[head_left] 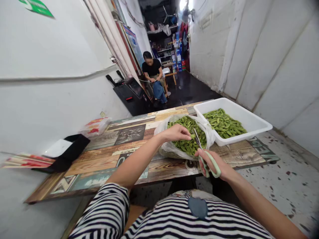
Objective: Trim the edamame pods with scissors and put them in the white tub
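Observation:
My left hand (178, 132) pinches a green edamame pod (192, 136) above a clear plastic bag (163, 149) full of similar pods. In my right hand (220, 167) are scissors (214, 163) with pale green handles. Their blades (197, 137) point up and away from me, parted, close beside the pod at my left fingertips. The bag stands open on the table, with loose pods (185, 146) heaped inside it. Just right of the bag, a white plastic tub (256, 123) holds a pile of green pods (224, 123).
The wood-patterned table (99, 159) has a black holder (74, 146) with chopsticks (27, 161) at its left end. Behind that lies a plastic bag with red print (94, 126). Walls stand on both sides. Farther back, a person (153, 73) sits beside a black appliance (132, 94).

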{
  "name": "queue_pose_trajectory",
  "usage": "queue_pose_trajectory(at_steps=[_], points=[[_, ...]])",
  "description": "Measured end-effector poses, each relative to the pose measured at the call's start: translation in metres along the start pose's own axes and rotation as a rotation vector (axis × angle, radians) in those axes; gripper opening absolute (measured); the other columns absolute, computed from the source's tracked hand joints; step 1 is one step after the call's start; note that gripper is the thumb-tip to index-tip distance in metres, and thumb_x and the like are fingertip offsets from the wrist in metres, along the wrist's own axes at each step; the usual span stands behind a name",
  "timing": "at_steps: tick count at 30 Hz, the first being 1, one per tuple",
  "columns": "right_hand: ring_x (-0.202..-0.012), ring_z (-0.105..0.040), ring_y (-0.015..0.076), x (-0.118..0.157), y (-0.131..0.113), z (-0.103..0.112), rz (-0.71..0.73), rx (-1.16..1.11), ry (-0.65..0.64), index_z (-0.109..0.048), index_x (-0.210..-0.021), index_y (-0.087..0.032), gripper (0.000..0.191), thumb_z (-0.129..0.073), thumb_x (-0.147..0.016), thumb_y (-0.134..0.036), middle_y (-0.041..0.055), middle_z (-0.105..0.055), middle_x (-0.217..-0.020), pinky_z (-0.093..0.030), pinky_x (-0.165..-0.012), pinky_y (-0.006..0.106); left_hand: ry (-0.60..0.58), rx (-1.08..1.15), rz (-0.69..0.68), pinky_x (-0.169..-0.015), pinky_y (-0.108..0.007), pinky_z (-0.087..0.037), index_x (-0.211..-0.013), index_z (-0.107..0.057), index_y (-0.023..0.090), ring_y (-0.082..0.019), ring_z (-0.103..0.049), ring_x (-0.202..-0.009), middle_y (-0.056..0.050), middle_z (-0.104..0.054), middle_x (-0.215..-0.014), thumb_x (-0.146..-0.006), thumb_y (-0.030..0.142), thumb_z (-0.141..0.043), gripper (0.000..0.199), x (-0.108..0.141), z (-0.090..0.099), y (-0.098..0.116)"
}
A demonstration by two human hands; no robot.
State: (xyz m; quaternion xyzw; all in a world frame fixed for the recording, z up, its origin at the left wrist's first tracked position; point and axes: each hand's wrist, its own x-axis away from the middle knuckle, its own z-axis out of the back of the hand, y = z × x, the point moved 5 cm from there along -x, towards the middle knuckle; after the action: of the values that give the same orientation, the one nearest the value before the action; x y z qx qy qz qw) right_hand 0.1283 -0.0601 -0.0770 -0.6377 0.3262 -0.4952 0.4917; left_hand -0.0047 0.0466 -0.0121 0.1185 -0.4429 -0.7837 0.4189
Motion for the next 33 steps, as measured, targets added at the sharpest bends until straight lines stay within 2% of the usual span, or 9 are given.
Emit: queue_pose_trajectory(at_steps=[4,8,10,13,15,19,26,28,33], points=[[-0.029,-0.040,0.0088,-0.001,0.005,0.005,-0.094,0.033,0.104,-0.051,-0.079,-0.019,0.041,-0.048,-0.079,-0.061,-0.0080,-0.042,-0.041,-0.035,-0.029,0.021,-0.051,0.160,0.128,-0.046,-0.019,-0.025,-0.086,-0.064,0.010,-0.004,-0.036,-0.045,0.004,-0.053,-0.054,-0.065,0.030,-0.070,0.030,0.001,-0.008,-0.004],[-0.033,-0.045,0.0097,-0.002,0.004,0.003,-0.037,-0.049,0.081,-0.049,-0.084,-0.020,0.042,-0.048,-0.079,-0.062,-0.0069,-0.046,-0.046,-0.039,-0.033,0.021,-0.041,0.427,0.194,-0.041,-0.017,-0.018,-0.089,-0.052,0.013,-0.003,-0.041,-0.044,-0.002,-0.063,-0.067,-0.066,0.018,-0.065,0.027,-0.002,-0.014,-0.012],[-0.039,-0.050,0.0106,0.000,0.003,0.001,-0.003,-0.104,0.028,-0.049,-0.088,-0.019,0.045,-0.046,-0.079,-0.063,-0.0054,-0.050,-0.051,-0.042,-0.038,0.022,0.072,0.471,0.182,-0.041,-0.017,-0.018,-0.088,-0.051,0.013,-0.003,-0.041,-0.045,-0.003,-0.064,-0.071,-0.067,0.016,-0.063,0.024,-0.005,-0.010,-0.017],[-0.042,-0.052,0.0112,0.004,0.004,0.000,-0.010,-0.155,-0.013,-0.049,-0.093,-0.019,0.047,-0.045,-0.080,-0.064,-0.0044,-0.052,-0.054,-0.044,-0.042,0.024,0.339,0.353,0.133,-0.046,-0.016,-0.027,-0.080,-0.056,0.012,-0.003,-0.042,-0.051,0.001,-0.057,-0.066,-0.064,0.016,-0.067,0.020,-0.005,0.002,-0.021],[-0.042,-0.051,0.0114,0.005,0.005,-0.001,-0.024,-0.165,-0.021,-0.049,-0.095,-0.018,0.048,-0.044,-0.080,-0.064,-0.0045,-0.052,-0.054,-0.043,-0.043,0.024,0.417,0.308,0.101,-0.051,-0.017,-0.031,-0.076,-0.058,0.012,-0.004,-0.043,-0.054,0.003,-0.053,-0.063,-0.061,0.016,-0.070,0.019,-0.005,0.006,-0.019],[-0.041,-0.051,0.0116,0.004,0.008,-0.001,-0.036,-0.166,-0.023,-0.050,-0.098,-0.018,0.048,-0.045,-0.080,-0.062,-0.0046,-0.051,-0.054,-0.042,-0.043,0.025,0.383,0.411,0.105,-0.048,-0.018,-0.029,-0.078,-0.059,0.011,-0.003,-0.041,-0.049,0.005,-0.051,-0.058,-0.064,0.018,-0.069,0.019,-0.006,0.004,-0.018],[-0.044,-0.052,0.0121,0.010,0.002,-0.004,-0.014,-0.101,-0.034,-0.048,-0.095,-0.018,0.050,-0.047,-0.077,-0.065,-0.0038,-0.052,-0.057,-0.042,-0.044,0.025,0.484,0.582,0.084,-0.040,-0.017,-0.019,-0.075,-0.059,0.010,-0.001,-0.034,-0.038,0.004,-0.053,-0.052,-0.065,0.029,-0.072,0.025,0.000,0.004,-0.024],[-0.045,-0.053,0.0121,0.012,-0.004,-0.006,0.006,-0.033,-0.041,-0.049,-0.090,-0.018,0.051,-0.045,-0.077,-0.067,-0.0031,-0.053,-0.057,-0.042,-0.045,0.024,0.463,0.662,0.146,-0.039,-0.017,-0.015,-0.073,-0.060,0.010,-0.001,-0.033,-0.037,0.004,-0.052,-0.050,-0.065,0.032,-0.074,0.027,0.002,-0.003,-0.026],[-0.045,-0.053,0.0116,0.007,-0.006,-0.006,0.029,0.060,-0.043,-0.045,-0.075,-0.019,0.051,-0.040,-0.078,-0.069,-0.0024,-0.053,-0.053,-0.040,-0.045,0.023,0.374,0.814,0.242,-0.038,-0.016,-0.015,-0.066,-0.056,0.010,0.000,-0.037,-0.040,-0.003,-0.061,-0.066,-0.060,0.031,-0.077,0.031,0.008,-0.027,-0.021]])
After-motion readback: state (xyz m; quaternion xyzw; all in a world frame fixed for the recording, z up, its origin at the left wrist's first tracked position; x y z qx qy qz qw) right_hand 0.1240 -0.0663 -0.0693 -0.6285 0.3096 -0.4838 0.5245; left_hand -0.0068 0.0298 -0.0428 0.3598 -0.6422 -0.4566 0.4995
